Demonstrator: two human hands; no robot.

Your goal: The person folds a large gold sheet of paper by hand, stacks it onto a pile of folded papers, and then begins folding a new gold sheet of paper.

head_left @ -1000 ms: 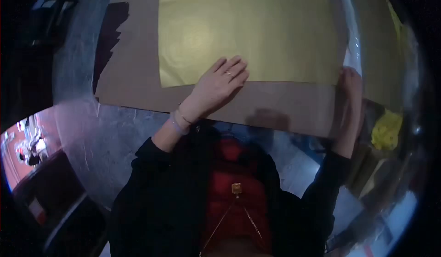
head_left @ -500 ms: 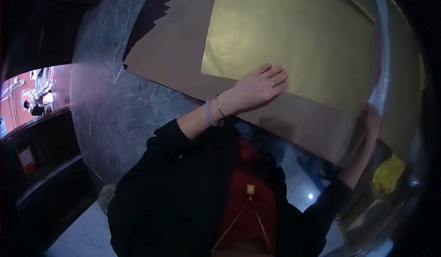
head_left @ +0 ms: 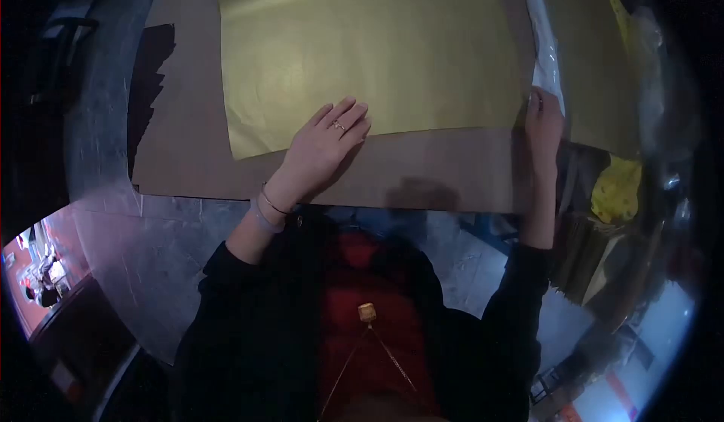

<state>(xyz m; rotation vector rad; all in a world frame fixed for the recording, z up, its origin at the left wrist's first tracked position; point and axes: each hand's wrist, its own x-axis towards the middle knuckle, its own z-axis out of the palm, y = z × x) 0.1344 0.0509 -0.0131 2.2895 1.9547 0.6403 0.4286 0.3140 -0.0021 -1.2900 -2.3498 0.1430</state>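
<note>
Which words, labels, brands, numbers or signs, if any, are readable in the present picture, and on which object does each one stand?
No text can be read in this view.
Gold sheet: no lettering visible.
Brown sheet: no lettering visible on its uncovered part.
Small reddish patch at lower left: too blurred to tell whether it bears writing.
</note>
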